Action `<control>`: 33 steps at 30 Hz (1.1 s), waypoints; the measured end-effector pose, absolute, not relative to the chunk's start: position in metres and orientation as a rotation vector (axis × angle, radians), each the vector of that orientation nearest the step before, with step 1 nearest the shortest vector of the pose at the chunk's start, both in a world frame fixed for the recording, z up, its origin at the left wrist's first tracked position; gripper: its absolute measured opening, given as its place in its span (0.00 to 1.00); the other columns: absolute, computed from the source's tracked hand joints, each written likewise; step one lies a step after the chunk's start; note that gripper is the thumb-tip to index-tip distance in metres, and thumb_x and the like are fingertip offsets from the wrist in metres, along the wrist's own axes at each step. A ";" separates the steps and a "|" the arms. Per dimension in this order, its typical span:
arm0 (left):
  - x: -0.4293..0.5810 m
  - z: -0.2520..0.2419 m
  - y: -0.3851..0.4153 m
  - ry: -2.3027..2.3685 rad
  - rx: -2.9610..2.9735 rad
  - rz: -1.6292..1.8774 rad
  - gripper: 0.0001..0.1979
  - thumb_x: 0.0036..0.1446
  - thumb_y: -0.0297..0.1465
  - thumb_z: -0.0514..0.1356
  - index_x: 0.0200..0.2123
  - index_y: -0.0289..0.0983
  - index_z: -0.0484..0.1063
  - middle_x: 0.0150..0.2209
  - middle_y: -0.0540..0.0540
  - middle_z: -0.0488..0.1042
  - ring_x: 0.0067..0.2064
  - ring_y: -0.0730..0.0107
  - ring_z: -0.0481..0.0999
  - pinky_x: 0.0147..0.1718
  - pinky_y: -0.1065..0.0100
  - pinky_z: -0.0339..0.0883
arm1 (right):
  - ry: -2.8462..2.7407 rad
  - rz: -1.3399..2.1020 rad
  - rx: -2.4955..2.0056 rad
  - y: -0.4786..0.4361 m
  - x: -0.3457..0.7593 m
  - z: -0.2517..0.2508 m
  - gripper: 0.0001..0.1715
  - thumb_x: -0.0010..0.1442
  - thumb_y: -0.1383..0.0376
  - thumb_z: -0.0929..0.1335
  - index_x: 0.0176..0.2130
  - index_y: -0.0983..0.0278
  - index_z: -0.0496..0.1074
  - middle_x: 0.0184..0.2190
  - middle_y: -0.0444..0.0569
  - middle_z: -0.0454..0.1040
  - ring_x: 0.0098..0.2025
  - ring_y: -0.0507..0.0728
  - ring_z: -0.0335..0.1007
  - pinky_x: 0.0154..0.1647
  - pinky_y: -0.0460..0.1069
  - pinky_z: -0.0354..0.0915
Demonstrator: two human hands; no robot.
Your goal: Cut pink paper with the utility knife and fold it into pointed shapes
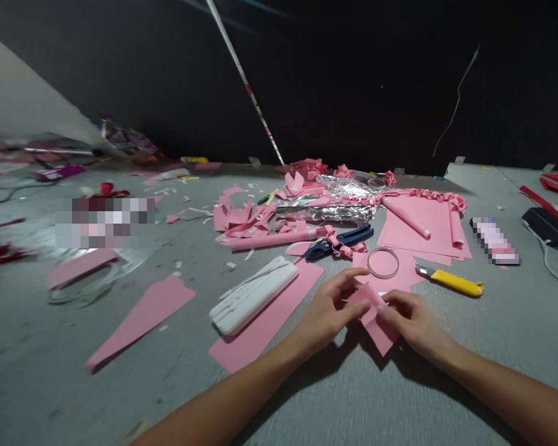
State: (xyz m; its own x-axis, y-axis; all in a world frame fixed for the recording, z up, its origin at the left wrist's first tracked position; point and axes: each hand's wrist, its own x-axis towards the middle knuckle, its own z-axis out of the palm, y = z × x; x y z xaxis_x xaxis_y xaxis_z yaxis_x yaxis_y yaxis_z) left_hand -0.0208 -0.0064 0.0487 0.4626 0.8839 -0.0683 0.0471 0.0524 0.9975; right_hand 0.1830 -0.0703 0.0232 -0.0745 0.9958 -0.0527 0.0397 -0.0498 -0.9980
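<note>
Between my hands is a small creased piece of pink paper [382, 331], held just over the grey table. My left hand [335, 302] pinches its left side between thumb and fingers. On its right side, my right hand [411, 319] grips it the same way, with the fingertips curled behind. A thin ring [383, 263] lies on pink paper right beyond my fingertips. To the right of the ring rests a yellow box cutter [456, 282] with its blade showing. Left of my left hand, a white oblong device [255, 294] sits on a pink strip [274, 316].
Blue-handled scissors [339, 241] lie among pink scraps and crumpled foil [330, 210]. Pink sheets [416, 220] with paper rolls on them are at the back right, near a phone [495, 240] and a black box [546, 226]. A dark wall [353, 87] rises behind.
</note>
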 end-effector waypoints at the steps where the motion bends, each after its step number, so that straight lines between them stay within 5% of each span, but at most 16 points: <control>1: -0.020 0.049 -0.007 0.882 1.365 0.767 0.28 0.51 0.35 0.75 0.57 0.42 0.79 0.39 0.48 0.77 0.38 0.65 0.77 0.34 0.68 0.70 | -1.298 1.282 -1.232 -0.070 0.183 0.024 0.25 0.63 0.43 0.77 0.36 0.63 0.81 0.25 0.44 0.74 0.27 0.53 0.64 0.28 0.48 0.60; 6: -0.016 0.040 -0.008 0.856 1.257 0.736 0.28 0.52 0.39 0.74 0.56 0.39 0.80 0.35 0.47 0.78 0.30 0.69 0.76 0.30 0.67 0.72 | -1.329 1.233 -1.247 -0.069 0.187 0.020 0.29 0.66 0.41 0.74 0.35 0.64 0.82 0.29 0.48 0.78 0.30 0.54 0.67 0.32 0.49 0.62; 11: -0.015 0.035 -0.005 0.865 1.257 0.710 0.19 0.56 0.47 0.73 0.32 0.35 0.80 0.25 0.47 0.75 0.25 0.71 0.71 0.27 0.68 0.67 | -1.306 1.200 -1.270 -0.068 0.189 0.015 0.32 0.67 0.38 0.72 0.35 0.64 0.80 0.29 0.46 0.74 0.30 0.54 0.65 0.33 0.50 0.61; 14: -0.017 0.040 -0.008 0.888 1.321 0.718 0.19 0.56 0.45 0.74 0.26 0.36 0.78 0.22 0.48 0.73 0.25 0.71 0.70 0.27 0.68 0.63 | -1.339 1.238 -1.252 -0.070 0.188 0.017 0.31 0.67 0.39 0.72 0.33 0.63 0.79 0.26 0.44 0.71 0.29 0.53 0.60 0.30 0.50 0.57; 19: -0.017 0.043 -0.013 0.910 1.379 0.709 0.18 0.57 0.44 0.72 0.25 0.36 0.80 0.20 0.49 0.71 0.23 0.73 0.66 0.25 0.69 0.57 | -1.405 1.323 -1.234 -0.072 0.187 0.020 0.32 0.65 0.40 0.74 0.28 0.64 0.78 0.23 0.41 0.63 0.26 0.51 0.54 0.28 0.49 0.50; 33: -0.016 0.039 -0.010 0.917 1.360 0.636 0.19 0.57 0.47 0.69 0.28 0.36 0.79 0.24 0.47 0.76 0.23 0.71 0.73 0.25 0.70 0.64 | -1.438 1.415 -1.184 -0.070 0.189 0.019 0.37 0.67 0.36 0.72 0.39 0.68 0.86 0.27 0.47 0.73 0.28 0.52 0.58 0.29 0.49 0.55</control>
State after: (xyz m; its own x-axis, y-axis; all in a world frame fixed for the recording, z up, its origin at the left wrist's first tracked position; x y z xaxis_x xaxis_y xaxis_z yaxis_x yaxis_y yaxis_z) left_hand -0.0159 -0.0105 0.0393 0.5226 0.8333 -0.1803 0.1235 0.1352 0.9831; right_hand 0.1888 -0.0703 0.0193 -0.2607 0.9624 -0.0765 0.0924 -0.0540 -0.9943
